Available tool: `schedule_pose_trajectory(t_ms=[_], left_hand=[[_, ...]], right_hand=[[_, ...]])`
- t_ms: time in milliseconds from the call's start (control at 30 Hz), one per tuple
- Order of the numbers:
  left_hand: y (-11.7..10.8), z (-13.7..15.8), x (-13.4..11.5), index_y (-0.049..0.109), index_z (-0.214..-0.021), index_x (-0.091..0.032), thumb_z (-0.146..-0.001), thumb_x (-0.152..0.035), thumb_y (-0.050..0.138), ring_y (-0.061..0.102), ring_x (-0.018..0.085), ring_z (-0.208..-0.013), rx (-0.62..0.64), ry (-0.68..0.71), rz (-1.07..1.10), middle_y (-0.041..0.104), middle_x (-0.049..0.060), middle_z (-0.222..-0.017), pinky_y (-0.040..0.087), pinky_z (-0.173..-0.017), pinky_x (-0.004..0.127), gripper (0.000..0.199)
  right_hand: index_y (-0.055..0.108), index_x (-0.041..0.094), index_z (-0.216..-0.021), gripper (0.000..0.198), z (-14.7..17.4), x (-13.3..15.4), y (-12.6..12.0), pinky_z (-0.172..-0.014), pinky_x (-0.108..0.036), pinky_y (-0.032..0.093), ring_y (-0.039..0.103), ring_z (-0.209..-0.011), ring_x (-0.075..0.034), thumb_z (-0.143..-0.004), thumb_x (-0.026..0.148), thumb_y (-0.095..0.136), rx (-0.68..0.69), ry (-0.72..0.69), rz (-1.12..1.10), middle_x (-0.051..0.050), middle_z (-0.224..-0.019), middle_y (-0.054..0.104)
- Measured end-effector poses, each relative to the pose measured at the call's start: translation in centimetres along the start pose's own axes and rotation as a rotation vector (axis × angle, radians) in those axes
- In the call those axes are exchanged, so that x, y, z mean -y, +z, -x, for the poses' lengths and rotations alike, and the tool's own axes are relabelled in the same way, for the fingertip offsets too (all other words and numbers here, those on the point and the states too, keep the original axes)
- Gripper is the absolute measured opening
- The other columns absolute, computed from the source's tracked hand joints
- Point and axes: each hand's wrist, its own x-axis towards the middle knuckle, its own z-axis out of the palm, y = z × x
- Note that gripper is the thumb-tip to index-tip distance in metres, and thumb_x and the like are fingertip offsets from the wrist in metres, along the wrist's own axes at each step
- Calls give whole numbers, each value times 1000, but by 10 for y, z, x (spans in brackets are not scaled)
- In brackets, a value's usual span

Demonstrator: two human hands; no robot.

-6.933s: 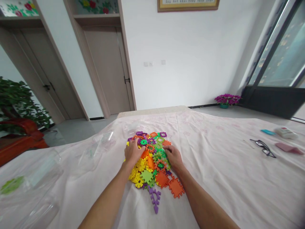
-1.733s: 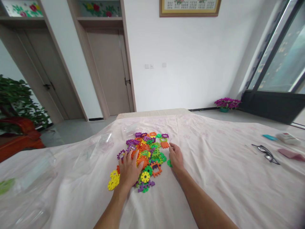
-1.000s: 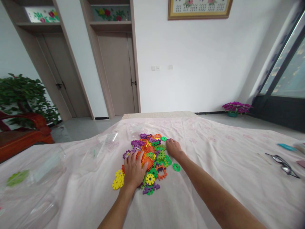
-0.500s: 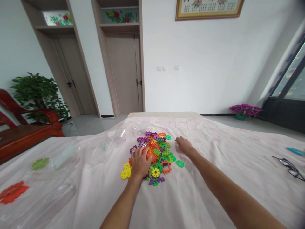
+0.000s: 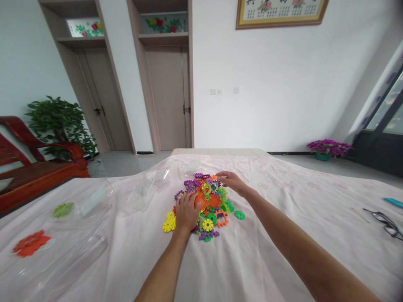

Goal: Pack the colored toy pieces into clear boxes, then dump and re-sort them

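A heap of colourful interlocking plastic pieces (image 5: pixel 215 200) lies on the cloth in front of me, mixing orange, purple, green and yellow. My left hand (image 5: pixel 187 213) rests on the heap's left side, fingers spread over the pieces and nothing gripped. At the far right edge of the heap is my right hand (image 5: pixel 233 183), its fingers stretched out towards the orange and purple pieces. Whether its fingertips touch them I cannot tell. A green round piece (image 5: pixel 239 215) lies apart on the right. Several yellow pieces (image 5: pixel 169 222) sit by my left wrist.
Transparent plastic containers (image 5: pixel 147 184) stand on the left of the cloth (image 5: pixel 252 260). A lime-green piece (image 5: pixel 63 210) and red-orange pieces (image 5: pixel 31 244) lie among them. Far right are black-framed glasses (image 5: pixel 384 221) and a blue object (image 5: pixel 393 203).
My right hand has moved from the cloth right of the heap to its far right edge, fingers opening out. The left hand stays on the heap. The view has shifted slightly.
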Motion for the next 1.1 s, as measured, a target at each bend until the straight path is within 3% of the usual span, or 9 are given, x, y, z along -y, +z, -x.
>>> schedule_pose_trajectory(t_ms=[133, 367, 567, 833, 1000, 1100], left_hand=[[-2, -1, 1, 62, -132, -25, -98, -39, 45, 45, 25, -136, -14, 2, 33, 59, 7, -140, 31, -114, 45, 40], [-5, 0, 0, 63, -129, -27, -97, -36, 47, 46, 24, -134, -18, -31, 61, 60, 5, -140, 33, -113, 45, 36], [-6, 1, 0, 65, -124, -25, -96, -31, 47, 50, 23, -129, -54, -4, 75, 64, 5, -132, 37, -110, 42, 33], [-6, 5, 3, 67, -116, -24, -94, -31, 51, 56, 21, -121, -63, 2, 99, 66, 6, -125, 40, -107, 38, 28], [-4, -1, 2, 67, -120, -24, -91, -32, 53, 54, 24, -126, -12, -134, 152, 64, 7, -129, 37, -111, 42, 33], [0, -16, 10, 62, -128, -24, -87, -32, 55, 51, 24, -130, 28, -224, 371, 61, 8, -135, 34, -114, 40, 43]], right_hand=[[75, 19, -86, 28, 13, -32, 2, -85, -32, 49, 67, -91, -23, -88, 39, 55, -180, 40, 339, -6, -89, 75], [75, 17, -102, 47, 54, -85, -3, -93, -33, 47, 66, -106, -25, -95, 39, 33, -297, 151, 402, -12, -109, 75], [76, 19, -94, 49, 57, -85, 2, -93, -29, 44, 67, -102, -22, -97, 42, 33, -193, 73, 522, -10, -106, 76], [75, 20, -86, 51, 55, -90, -2, -84, -30, 46, 68, -92, -24, -93, 47, 32, -232, 109, 467, -9, -94, 77], [76, 20, -83, 51, 53, -90, -2, -82, -30, 46, 68, -90, -23, -91, 49, 35, -260, 110, 423, -8, -92, 77], [77, 20, -83, 51, 54, -88, -2, -82, -30, 45, 68, -88, -23, -90, 50, 36, -266, 118, 413, -7, -90, 77]])
